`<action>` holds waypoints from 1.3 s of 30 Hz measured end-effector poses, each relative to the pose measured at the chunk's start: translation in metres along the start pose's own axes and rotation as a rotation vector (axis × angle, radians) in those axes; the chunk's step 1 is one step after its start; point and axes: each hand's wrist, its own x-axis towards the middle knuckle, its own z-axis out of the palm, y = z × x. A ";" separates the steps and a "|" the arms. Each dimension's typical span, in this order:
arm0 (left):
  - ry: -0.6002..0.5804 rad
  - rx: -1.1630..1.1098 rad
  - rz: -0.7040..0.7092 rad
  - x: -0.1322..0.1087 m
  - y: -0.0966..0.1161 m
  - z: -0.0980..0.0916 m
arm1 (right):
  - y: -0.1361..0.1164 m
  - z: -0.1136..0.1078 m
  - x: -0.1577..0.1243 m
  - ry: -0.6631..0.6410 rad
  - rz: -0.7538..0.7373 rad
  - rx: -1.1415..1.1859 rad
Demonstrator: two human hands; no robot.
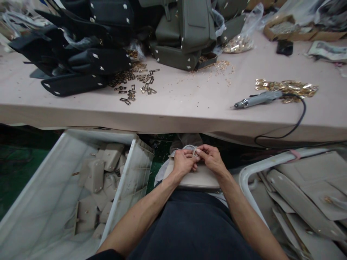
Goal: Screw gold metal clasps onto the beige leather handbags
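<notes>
A beige handbag [199,178] rests across my lap, its base edge facing my body. Above its upper part, my left hand [184,161] is closed, fingertips pinching a small pale strip-like piece [194,151], too small to name surely. My right hand [212,157] pinches the same piece from the other side with thumb and forefinger. Thin whitish plastic wrap [189,147] shows just behind the fingers. Whether the piece is joined to the bag is hidden by my hands.
On the table [173,104] are a grey electric screwdriver [258,99] with a cable, gold metal fittings [298,87], dark metal frames [148,88], black bags [86,65] and olive bags [187,39]. A white bin [135,159] stands left; a white-rimmed container [245,177] with beige bags stands right.
</notes>
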 end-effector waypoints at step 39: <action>0.099 0.304 -0.189 -0.010 0.000 -0.016 | -0.028 0.027 -0.009 -0.116 -0.043 -0.374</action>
